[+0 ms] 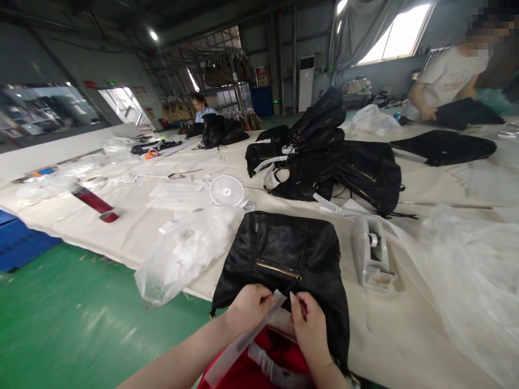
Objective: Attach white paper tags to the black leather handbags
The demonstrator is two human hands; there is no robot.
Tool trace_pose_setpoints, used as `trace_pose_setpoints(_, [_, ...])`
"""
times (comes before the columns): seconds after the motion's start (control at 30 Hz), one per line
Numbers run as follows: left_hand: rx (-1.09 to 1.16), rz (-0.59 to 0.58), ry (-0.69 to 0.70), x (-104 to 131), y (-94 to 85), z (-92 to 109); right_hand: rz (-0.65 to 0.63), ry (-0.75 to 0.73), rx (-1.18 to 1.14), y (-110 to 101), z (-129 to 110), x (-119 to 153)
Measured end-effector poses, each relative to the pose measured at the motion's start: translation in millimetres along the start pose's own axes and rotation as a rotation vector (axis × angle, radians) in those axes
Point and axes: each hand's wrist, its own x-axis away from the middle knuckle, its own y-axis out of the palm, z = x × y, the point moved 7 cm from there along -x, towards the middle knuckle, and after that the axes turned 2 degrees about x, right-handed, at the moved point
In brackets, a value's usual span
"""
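Note:
A black bag (295,243) with a gold zipper lies flat at the table's near edge. My left hand (251,305) is closed on a translucent white strip (239,346) that runs down toward the lower edge of the view, over something red. Just right of the strip's upper end is my right hand (308,319), its thumb and fingers pinched together over the bag's lower part; what they hold, if anything, is too small to make out. A white wrapped strap (271,367) shows below, between my forearms.
A tape dispenser (371,254) stands right of the bag, a crumpled plastic bag (186,251) left. Behind are a white fan (226,190), black bags (357,167), a dark red tube (93,201) and orange-handled scissors (151,154). A person (450,75) handles black material at the right.

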Motion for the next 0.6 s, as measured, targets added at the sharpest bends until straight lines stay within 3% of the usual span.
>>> trace_pose_setpoints(0.13, [0.007,0.025,0.009,-6.0,-4.8,7.5,0.114,-0.091,-0.009,-5.5,2.1,4.8])
trace_pose_setpoints(0.37, [0.008,0.031,0.001,-20.8,-6.5,20.3,0.094,-0.148,-0.022,-0.4,13.5,3.7])
trace_pose_setpoints(0.6, [0.055,0.019,0.021,-28.9,-9.3,33.9,0.168,-0.15,-0.09,-0.3,12.0,4.3])
